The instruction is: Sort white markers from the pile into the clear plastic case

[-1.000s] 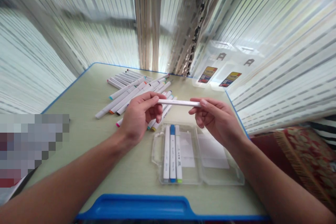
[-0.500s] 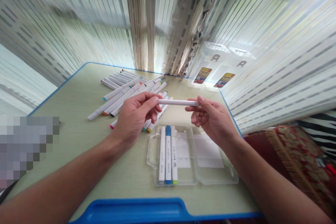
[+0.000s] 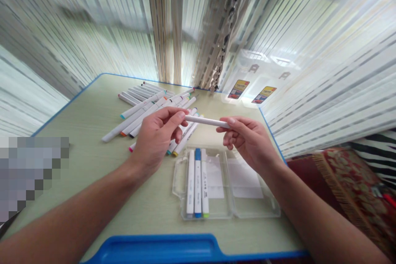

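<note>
A white marker [image 3: 206, 121] is held level above the table, one end pinched by my left hand [image 3: 156, 137] and the other end by my right hand [image 3: 247, 140]. Both hands are closed on it. Below them lies an open clear plastic case [image 3: 247, 198] with three markers [image 3: 197, 181] side by side in its left half. Behind my left hand is a loose pile of several white markers [image 3: 148, 107] with coloured ends.
The pale table [image 3: 93, 156] has a blue rim, with a blue tray edge [image 3: 154, 249] at the front. Two clear boxes with yellow labels [image 3: 252, 88] stand at the back right. Striped curtains hang all round. A patterned rug [image 3: 346, 185] lies at the right.
Both hands have lowered slightly with the marker, its right end now tilted a little down. The view shifted slightly between the first frame and now.
</note>
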Demonstrator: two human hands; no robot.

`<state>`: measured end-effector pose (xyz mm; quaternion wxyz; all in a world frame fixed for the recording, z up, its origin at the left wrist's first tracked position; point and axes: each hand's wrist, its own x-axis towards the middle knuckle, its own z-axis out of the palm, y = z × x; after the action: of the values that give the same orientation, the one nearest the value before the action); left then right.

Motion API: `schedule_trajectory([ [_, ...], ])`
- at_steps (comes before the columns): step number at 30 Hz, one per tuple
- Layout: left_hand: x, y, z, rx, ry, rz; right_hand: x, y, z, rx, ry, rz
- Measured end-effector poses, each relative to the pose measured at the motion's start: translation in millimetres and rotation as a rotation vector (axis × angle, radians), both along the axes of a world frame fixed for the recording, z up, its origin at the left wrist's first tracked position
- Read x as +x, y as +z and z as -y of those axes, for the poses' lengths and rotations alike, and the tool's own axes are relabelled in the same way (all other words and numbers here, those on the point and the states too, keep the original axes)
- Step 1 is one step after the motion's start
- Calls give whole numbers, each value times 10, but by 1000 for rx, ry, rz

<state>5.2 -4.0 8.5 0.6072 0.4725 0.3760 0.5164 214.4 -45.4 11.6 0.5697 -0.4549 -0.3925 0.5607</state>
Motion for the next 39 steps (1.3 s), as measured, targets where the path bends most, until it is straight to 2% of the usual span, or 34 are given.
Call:
schedule_trajectory([
  [8, -3, -18, -9, -15, 12, -2, -27, -49, 57, 155, 27, 291],
  [12, 2, -5, -5, -20, 19, 17, -63, -31, 81, 155, 73, 405],
  [16, 5, 26, 25, 21, -16, 21, -74, -34, 97, 143, 175, 526],
  [20, 2, 81, 113, 136, -47, -105, -50, -55, 108, 170, 270, 665],
  [23, -8, 110, 203, 312, -70, -213, -36, -67, 109, 192, 301, 750],
  [26, -26, 119, 270, 521, -103, -302, -33, -78, 105, 228, 283, 798],
  [30, -41, 119, 302, 696, -106, -383, -28, -87, 92, 261, 213, 797],
  [39, -48, 91, 308, 818, -125, -412, -29, -85, 75, 264, 226, 769],
])
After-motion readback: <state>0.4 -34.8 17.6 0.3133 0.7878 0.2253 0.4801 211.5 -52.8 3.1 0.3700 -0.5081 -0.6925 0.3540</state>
